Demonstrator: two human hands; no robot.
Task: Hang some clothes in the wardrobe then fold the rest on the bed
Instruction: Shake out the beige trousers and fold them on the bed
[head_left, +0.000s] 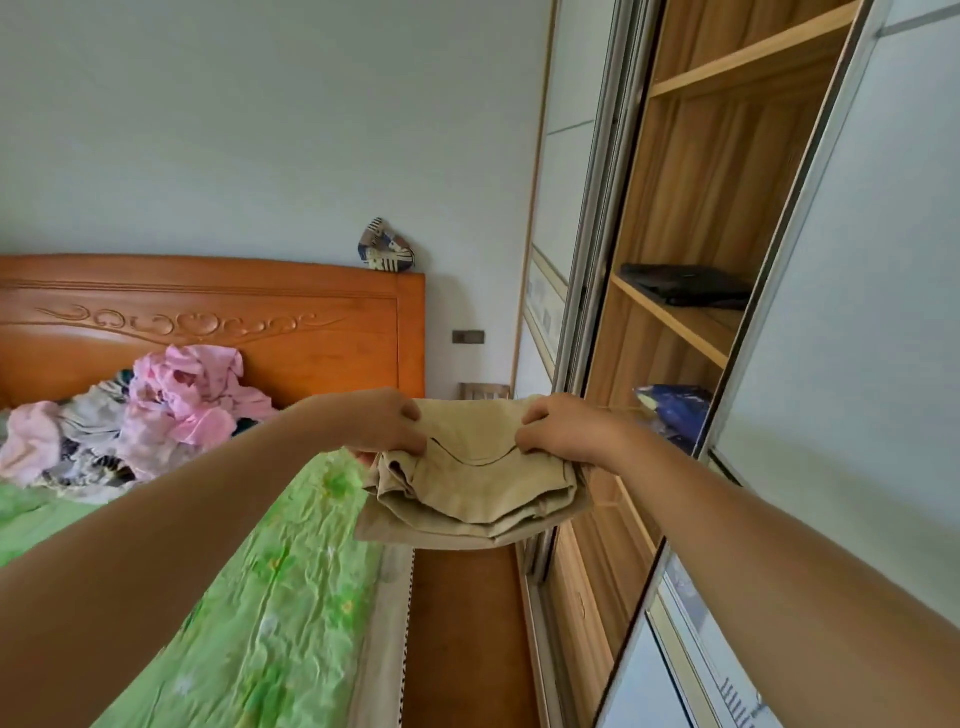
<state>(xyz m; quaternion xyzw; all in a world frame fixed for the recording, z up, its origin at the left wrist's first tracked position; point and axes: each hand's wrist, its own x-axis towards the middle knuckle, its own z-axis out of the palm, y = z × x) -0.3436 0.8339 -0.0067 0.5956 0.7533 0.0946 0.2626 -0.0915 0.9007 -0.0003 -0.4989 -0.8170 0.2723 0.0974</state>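
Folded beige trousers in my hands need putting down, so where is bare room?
The folded beige trousers fit on the green floral bedsheet, bare from its near edge to the heap of pink and patterned clothes crowding the wooden headboard end. The wooden wardrobe shelf has room beside the flat black item.

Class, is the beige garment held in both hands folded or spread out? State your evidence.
Folded: the beige garment shows stacked layers along its lower edge, a compact bundle gripped by the left hand and right hand.

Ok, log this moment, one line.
left hand: grips folded beige garment | right hand: grips same garment | garment: held between bed and open wardrobe | clothes pile: unfolded on bed
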